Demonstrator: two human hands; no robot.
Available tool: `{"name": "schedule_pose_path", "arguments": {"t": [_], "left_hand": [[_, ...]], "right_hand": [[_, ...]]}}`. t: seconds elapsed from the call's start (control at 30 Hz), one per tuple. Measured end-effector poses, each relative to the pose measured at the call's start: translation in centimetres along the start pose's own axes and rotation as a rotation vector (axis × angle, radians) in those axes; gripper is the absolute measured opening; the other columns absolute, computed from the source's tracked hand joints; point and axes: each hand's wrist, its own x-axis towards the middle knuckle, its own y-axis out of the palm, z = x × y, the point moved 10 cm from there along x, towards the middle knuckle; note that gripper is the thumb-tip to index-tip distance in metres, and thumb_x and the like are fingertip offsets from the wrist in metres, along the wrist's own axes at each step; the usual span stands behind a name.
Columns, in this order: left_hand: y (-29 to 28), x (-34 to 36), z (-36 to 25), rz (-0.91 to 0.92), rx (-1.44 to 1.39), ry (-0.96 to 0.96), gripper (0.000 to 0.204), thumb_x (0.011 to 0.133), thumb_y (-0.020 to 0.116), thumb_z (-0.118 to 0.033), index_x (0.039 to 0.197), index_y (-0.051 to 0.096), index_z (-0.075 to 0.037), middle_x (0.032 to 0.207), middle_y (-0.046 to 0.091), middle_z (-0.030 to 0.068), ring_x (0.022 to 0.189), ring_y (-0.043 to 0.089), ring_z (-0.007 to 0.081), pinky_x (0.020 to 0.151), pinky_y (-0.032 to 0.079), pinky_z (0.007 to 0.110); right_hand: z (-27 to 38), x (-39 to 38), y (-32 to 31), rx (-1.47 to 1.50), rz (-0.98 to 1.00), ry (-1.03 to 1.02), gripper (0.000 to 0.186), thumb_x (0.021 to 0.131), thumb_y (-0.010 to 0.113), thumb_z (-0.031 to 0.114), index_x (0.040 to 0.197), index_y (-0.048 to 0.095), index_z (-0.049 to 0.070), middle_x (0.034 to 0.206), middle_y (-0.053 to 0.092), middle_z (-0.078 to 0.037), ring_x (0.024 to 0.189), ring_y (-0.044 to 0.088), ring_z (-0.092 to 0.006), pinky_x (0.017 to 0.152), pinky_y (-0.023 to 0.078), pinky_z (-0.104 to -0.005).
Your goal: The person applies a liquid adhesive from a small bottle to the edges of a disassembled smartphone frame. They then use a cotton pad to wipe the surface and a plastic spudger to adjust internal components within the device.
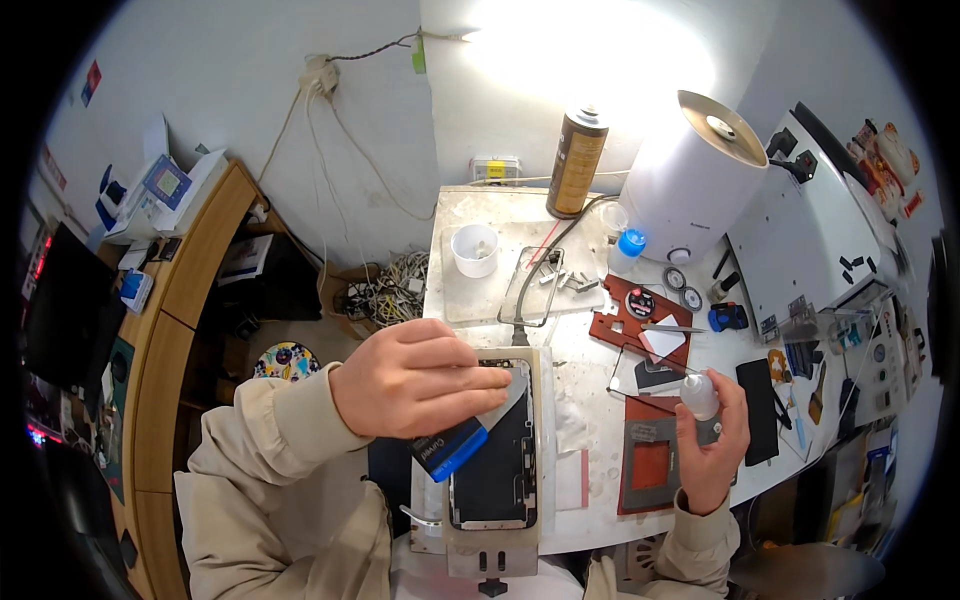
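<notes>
Ahead of me, bright light [590, 45] glares on the white wall [380, 130], down which pale cables [311, 140] trail. My pale tabletop [460, 340] reaches that wall; to my left stands a wooden desk [155, 390], with floor [280, 330] between.

The person wears loose beige sleeves [235, 455] with broad cuffs [315, 415].

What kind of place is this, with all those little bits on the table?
Probably a small phone repair workshop: what looks like an opened phone sits in a holder, and a spray can stands on the table.
</notes>
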Motion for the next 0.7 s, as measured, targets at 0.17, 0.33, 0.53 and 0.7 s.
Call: {"name": "schedule_pose_path", "arguments": {"t": [0.17, 0.33, 0.53, 0.7], "left_hand": [[0.0, -0.2, 0.3, 0.014, -0.066, 0.067, 0.015, 0.084, 0.075, -0.009, 0.099, 0.075, -0.006, 0.109, 0.079, 0.0025, 0.094, 0.070, 0.0183, 0.081, 0.060, 0.032], [0.5, -0.3, 0.6, 0.079, -0.120, 0.091, 0.019, 0.087, 0.075, -0.009, 0.105, 0.075, -0.005, 0.116, 0.077, 0.0041, 0.099, 0.072, 0.0196, 0.085, 0.060, 0.034], [0.0, -0.6, 2.1, 0.135, -0.306, -0.286, 0.022, 0.095, 0.070, -0.004, 0.115, 0.078, -0.005, 0.123, 0.071, 0.0108, 0.102, 0.071, 0.0233, 0.084, 0.057, 0.031], [-0.9, -4.0, 3.7, 0.086, -0.412, -0.768, 0.025, 0.101, 0.064, 0.004, 0.125, 0.068, -0.001, 0.110, 0.063, 0.0082, 0.094, 0.069, 0.0175, 0.077, 0.057, 0.029]], "right_hand": [[-0.7, -0.3, -0.6, -0.012, -0.013, 0.023, 0.049, 0.086, 0.078, 0.001, 0.133, 0.061, 0.003, 0.126, 0.066, -0.017, 0.113, 0.066, -0.0347, 0.098, 0.051, -0.0433], [-1.6, -0.6, -0.8, -0.009, -0.026, 0.042, 0.047, 0.088, 0.076, 0.002, 0.133, 0.062, 0.002, 0.124, 0.066, -0.016, 0.112, 0.066, -0.0325, 0.097, 0.051, -0.0413], [-2.4, -0.8, -1.0, -0.006, -0.039, 0.070, 0.046, 0.089, 0.075, 0.001, 0.132, 0.062, 0.001, 0.123, 0.066, -0.015, 0.111, 0.065, -0.0294, 0.097, 0.051, -0.0390], [-2.4, -0.6, -1.1, 0.009, -0.046, 0.066, 0.045, 0.089, 0.074, 0.001, 0.132, 0.062, 0.001, 0.124, 0.066, -0.015, 0.111, 0.065, -0.0288, 0.097, 0.051, -0.0385]]}}
